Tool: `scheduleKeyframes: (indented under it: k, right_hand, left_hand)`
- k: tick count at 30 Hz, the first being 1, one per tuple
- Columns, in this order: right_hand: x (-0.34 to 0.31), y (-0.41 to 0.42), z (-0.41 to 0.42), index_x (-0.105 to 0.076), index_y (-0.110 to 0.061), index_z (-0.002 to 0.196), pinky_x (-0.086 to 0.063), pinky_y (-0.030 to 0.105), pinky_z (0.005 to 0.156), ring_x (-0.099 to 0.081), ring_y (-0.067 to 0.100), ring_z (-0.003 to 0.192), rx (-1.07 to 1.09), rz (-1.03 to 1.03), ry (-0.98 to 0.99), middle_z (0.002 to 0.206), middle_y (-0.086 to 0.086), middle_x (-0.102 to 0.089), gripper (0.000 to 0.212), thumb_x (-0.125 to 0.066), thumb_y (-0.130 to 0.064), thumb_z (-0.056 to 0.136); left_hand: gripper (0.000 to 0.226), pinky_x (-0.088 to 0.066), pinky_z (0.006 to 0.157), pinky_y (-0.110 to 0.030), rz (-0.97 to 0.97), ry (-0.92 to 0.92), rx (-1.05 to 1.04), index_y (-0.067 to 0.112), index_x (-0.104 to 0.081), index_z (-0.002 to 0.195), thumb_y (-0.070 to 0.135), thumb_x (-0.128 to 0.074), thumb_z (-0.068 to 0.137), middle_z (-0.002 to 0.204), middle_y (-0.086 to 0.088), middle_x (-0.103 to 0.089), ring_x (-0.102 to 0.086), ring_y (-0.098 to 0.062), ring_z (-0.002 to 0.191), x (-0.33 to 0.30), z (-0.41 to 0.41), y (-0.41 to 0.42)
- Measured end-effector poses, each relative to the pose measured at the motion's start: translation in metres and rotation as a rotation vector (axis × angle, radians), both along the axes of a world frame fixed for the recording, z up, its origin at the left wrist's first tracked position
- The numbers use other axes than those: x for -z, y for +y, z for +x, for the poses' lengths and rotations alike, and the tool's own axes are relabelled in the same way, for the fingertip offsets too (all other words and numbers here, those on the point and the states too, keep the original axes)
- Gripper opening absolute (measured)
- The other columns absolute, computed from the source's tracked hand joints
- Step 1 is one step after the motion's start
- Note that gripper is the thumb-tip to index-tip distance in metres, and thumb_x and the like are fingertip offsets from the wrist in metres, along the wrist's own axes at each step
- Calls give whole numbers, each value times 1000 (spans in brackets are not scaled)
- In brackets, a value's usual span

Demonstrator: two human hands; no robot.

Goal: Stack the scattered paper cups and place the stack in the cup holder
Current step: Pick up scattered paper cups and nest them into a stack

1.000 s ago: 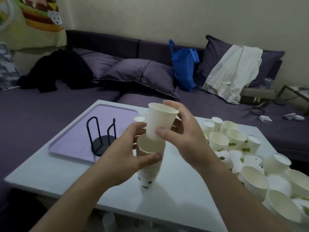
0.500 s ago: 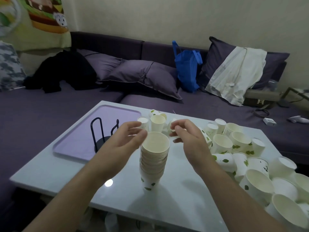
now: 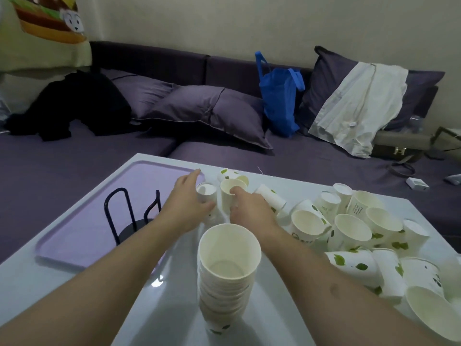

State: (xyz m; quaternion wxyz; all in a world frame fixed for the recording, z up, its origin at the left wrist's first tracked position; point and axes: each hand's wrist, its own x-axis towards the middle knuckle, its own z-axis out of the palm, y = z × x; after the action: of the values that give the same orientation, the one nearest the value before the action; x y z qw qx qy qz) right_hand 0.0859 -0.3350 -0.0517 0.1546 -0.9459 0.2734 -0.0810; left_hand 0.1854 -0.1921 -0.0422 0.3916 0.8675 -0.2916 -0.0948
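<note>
Your stack of nested paper cups [image 3: 228, 278] stands upright and untouched near the front edge of the white desk [image 3: 287, 318], both your bare forearms passing either side of it. Beyond the stack, your left hand [image 3: 185, 208] reaches to a small upright cup [image 3: 206, 193], fingers extended along its far side and thumb at its near side, seemingly closing on it; whether the grip is complete cannot be told. Just right of that cup, your right hand [image 3: 250, 208] pinches the rim of a second upright cup [image 3: 230, 193], one finger hooked inside its mouth. A cup lying on its side [image 3: 272, 197] rests just right of the right hand, and another tipped cup [image 3: 230, 174] sits behind the pinched one. To the right of the stack, a heap of scattered cups [image 3: 361, 228] with green leaf prints spreads to the desk's edge, some upright, some toppled. To the left of the stack, the black wire cup holder [image 3: 129, 216] stands on a lavender tray [image 3: 82, 228]. Behind the desk runs a purple sofa [image 3: 99, 151] carrying pillows [image 3: 209, 111], a blue bag [image 3: 279, 96] and a black garment [image 3: 74, 103].
</note>
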Motion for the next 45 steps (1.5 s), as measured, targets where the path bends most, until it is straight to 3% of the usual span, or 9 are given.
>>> scheduleKeyframes:
  k: [3,8,16,19,24,28,34,40,45]
  right_hand:
    - [8,-2,3,-54,-15,97,-46,36,57,-63,30,81,12,-31,-14,88,7,-65,3,-52,-13,97]
    - [8,3,-19,-47,-17,78,-54,44,60,-62,30,73,-36,41,-207,76,6,-64,20,-54,-23,96]
    - [-34,23,-80,-60,-22,84,-53,35,67,-63,15,77,20,139,-546,81,-9,-68,23,-67,-40,95]
    - [-56,32,-103,-65,-23,88,-53,32,71,-65,13,81,98,300,-674,86,-8,-70,24,-67,-46,96]
    - [-82,50,-140,-73,-25,103,-66,42,68,-76,19,90,154,641,-894,97,-6,-76,20,-65,-44,101]
    - [-103,65,-163,-73,-14,97,-64,48,75,-79,22,83,88,700,-1020,92,1,-78,34,-61,-46,104]
    - [-105,95,-172,-63,-33,87,-54,20,73,-66,12,89,-188,349,-924,95,-10,-63,17,-61,-45,99]
    - [-89,95,-167,-60,-24,91,-52,32,82,-60,10,97,-285,109,-676,99,-12,-60,28,-61,-52,95]
    - [-87,95,-171,-53,-37,134,-51,29,98,-57,6,120,-339,170,-565,123,-20,-59,51,-75,-45,89]
  left_hand:
    - [77,-53,89,-38,76,-27,9,25,-47,147,45,-75,79,145,4,-57,-63,-17,113,12,6,-13]
    - [44,-51,74,-37,36,-23,-115,23,-50,122,27,-76,88,106,2,-66,-62,-18,92,3,-7,-10]
    - [59,-44,92,-33,-205,-121,-134,21,-53,142,34,-81,91,123,8,-60,-59,-19,112,-53,-57,43]
    - [48,-50,89,-35,-353,-123,-195,26,-61,132,35,-82,90,116,9,-64,-65,-20,108,-72,-78,70]
    - [33,-64,90,-41,-788,292,-273,24,-64,115,18,-84,90,117,-4,-71,-80,-20,97,-91,-118,115]
    - [48,-60,99,-49,-882,505,-254,13,-59,127,23,-83,86,116,-12,-78,-81,-27,98,-87,-142,136]
    - [42,-61,90,-40,-901,535,-213,12,-61,121,24,-82,87,106,-11,-82,-80,-26,95,-97,-150,140]
    - [51,-58,87,-35,-962,535,-145,8,-59,122,20,-82,78,109,-12,-79,-78,-25,97,-96,-147,141]
    - [62,-58,97,-37,-939,484,1,13,-58,140,22,-78,82,118,-6,-80,-78,-22,110,-98,-153,136]
